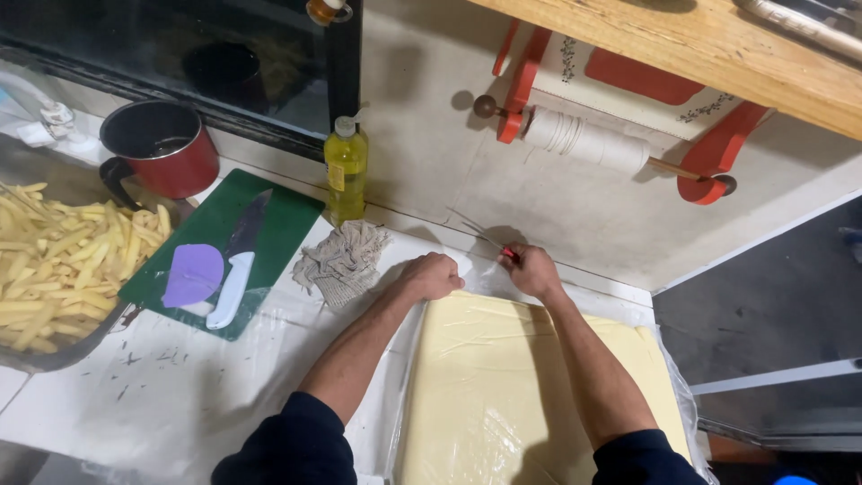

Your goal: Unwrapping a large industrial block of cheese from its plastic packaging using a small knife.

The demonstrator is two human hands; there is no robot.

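1. The right hand point(532, 269) is closed in a fist around a small red-handled tool point(510, 255), of which only a bit of red shows at the thumb side. It sits at the far edge of the large pale yellow block point(530, 386), just above that edge.
2. The left hand point(433, 274) is also curled shut, knuckles up, at the block's far left corner. It seems to pinch the clear plastic wrap point(409, 359) there, though what lies inside the fist cannot be told.
3. The two fists are near each other but apart, with a narrow strip of wrap and white counter point(180, 395) between them. Both forearms run back over the block toward the dark sleeves.
4. The block lies flat on the counter in its wrap. Its far edge is just short of the wall, its right edge runs along the counter's end, and its near side leaves the picture.
5. Left of the block the counter is bare and white as far as the picture's near edge.
6. Just beyond the block's far left corner lies a crumpled cloth point(341, 262), near the left fist.
7. Behind the cloth stands a yellow bottle point(346, 171) against the wall.
8. Further left of the block is a green cutting board point(278, 224) carrying a white-handled knife point(235, 265) and a purple scraper point(193, 274).
9. Beyond the board sit a tray of cut potato sticks point(63, 260) and a red pot point(162, 148).
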